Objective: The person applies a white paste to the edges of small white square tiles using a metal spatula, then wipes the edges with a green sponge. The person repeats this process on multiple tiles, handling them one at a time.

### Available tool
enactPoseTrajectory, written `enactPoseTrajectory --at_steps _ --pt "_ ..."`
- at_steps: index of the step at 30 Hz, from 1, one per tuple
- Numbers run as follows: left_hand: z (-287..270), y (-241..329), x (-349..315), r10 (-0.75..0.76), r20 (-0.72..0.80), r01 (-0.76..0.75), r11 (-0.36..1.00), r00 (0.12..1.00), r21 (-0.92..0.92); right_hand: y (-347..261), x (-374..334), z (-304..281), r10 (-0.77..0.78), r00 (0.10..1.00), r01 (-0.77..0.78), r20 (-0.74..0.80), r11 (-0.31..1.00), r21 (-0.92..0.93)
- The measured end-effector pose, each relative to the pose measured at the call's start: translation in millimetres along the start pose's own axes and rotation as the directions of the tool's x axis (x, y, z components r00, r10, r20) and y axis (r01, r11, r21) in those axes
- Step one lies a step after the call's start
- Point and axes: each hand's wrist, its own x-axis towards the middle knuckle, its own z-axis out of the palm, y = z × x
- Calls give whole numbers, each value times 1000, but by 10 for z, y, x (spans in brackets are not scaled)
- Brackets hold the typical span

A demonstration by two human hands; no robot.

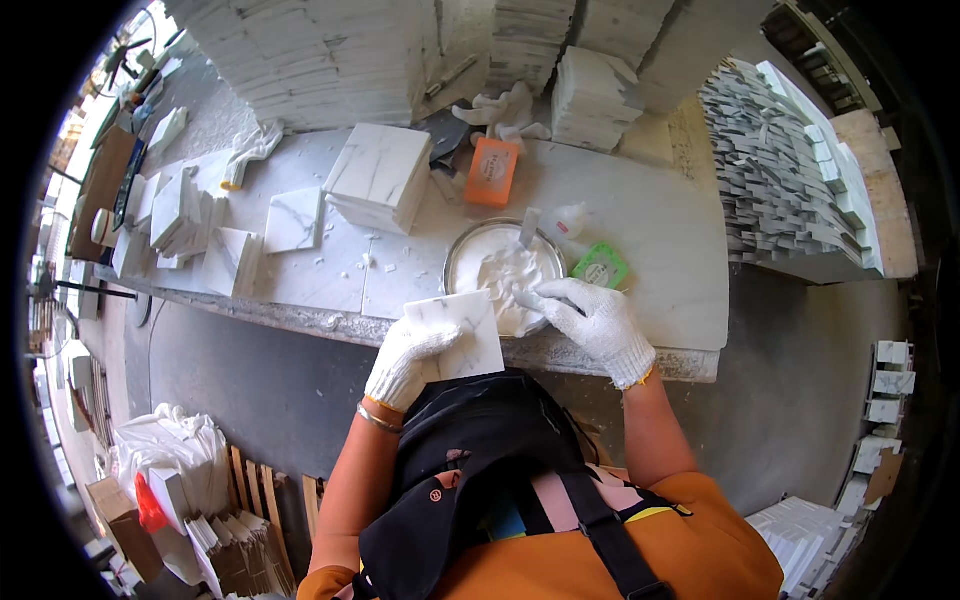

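My left hand (pixel 412 358), in a white knitted glove, grips a square white marble tile (pixel 470 335) with grey veins, held tilted at the table's front edge. Over the near right rim of a round metal bowl (pixel 447 268) is my gloved right hand (pixel 592 325), its thumb and fingers pinched together. A small greyish tip (pixel 526 298) shows at those fingers; what it belongs to is unclear. White paste (pixel 495 262) fills the bowl, stirred into ridges. A pale flat scraper (pixel 530 226) leans at the bowl's far rim. Right of the bowl sits a green box (pixel 600 267).
Behind the bowl lie an orange box (pixel 491 172) and a crumpled white glove (pixel 508 108). A tile stack (pixel 375 178), a single tile (pixel 294 220) and another glove (pixel 252 153) are to the left. Tall tile stacks (pixel 300 60) line the back; a mosaic pile (pixel 770 165) stands right.
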Motion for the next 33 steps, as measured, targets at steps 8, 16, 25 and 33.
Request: enactPoseTrajectory --at_steps 8,16,25,33 --pt "28 15 -3 1 9 -1 1000 1000 -14 232 248 -449 109 948 -131 -300 990 -54" --pt "45 46 -2 -20 30 20 1000 999 -13 447 825 -242 158 983 -182 -94 909 -374" --pt "16 34 -9 -18 21 18 1000 1000 7 462 536 -324 -16 985 55 -174 973 222" --pt "61 88 -19 -19 25 18 999 1000 37 -115 168 -396 83 995 -94 52 960 266"
